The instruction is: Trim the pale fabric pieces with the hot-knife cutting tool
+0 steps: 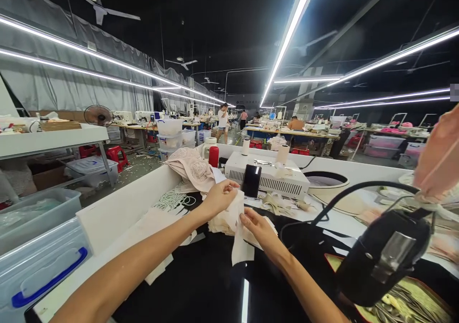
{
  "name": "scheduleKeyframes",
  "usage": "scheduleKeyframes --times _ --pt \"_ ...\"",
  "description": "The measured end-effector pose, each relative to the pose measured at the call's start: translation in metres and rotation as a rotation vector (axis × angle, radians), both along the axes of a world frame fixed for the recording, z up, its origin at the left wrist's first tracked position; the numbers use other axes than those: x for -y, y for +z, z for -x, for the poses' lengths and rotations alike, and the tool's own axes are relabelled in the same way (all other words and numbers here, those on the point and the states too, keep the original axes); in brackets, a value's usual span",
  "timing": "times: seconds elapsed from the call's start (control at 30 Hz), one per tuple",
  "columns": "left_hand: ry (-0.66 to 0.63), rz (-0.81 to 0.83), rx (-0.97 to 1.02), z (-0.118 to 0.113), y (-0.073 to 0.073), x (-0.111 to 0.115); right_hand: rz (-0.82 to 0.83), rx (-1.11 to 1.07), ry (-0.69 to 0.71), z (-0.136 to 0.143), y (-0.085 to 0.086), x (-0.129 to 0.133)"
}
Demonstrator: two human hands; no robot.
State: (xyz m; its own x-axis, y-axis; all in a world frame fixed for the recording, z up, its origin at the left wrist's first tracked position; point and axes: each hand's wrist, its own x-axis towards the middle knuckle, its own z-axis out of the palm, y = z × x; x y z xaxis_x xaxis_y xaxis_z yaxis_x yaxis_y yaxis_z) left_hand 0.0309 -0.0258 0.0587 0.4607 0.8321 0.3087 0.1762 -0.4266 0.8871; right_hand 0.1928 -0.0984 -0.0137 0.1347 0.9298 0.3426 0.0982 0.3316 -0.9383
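1. Looking down through the head view: the left hand (218, 196) pinches the top edge of a pale fabric piece (239, 234) between thumb and fingers, and the right hand (258, 228) pinches the same piece lower down. It hangs between them, over the black worktop (201, 284).
2. Just behind the hands lies a stack of similar pale pieces (220, 223); a black phone (251, 181) stands beyond, before a white machine box (267, 172).
3. Judgement on handling: thin cloth like this wants a light pinch near the edges, kept flat and taut, so that one layer separates cleanly without dragging the stack.
4. Containers: a tray (412, 301) at lower right holds small metal parts, too blurred to identify. Clear plastic bins (39, 246) sit at far left, lidded, contents unclear. A red cup (213, 156) stands near folded pink fabric (191, 167).
5. A black lamp head (382, 256) on a bent arm crowds the right foreground.
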Motion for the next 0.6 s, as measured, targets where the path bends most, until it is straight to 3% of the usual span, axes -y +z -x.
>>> scheduleKeyframes --times 0.13,0.33,0.47,0.6 --pt "0.086 -0.029 -0.012 0.006 -0.001 -0.012 0.146 0.047 0.047 -0.02 0.001 0.009" --pt "0.164 0.023 -0.177 0.016 -0.032 -0.029 0.185 0.19 -0.239 -0.064 -0.008 -0.004" --pt "0.168 0.099 -0.334 0.021 -0.051 -0.033 0.149 0.368 -0.353 -0.071 -0.02 -0.016" --pt "0.177 0.126 -0.458 0.051 -0.043 -0.038 0.043 0.508 -0.355 -0.066 -0.025 -0.013"
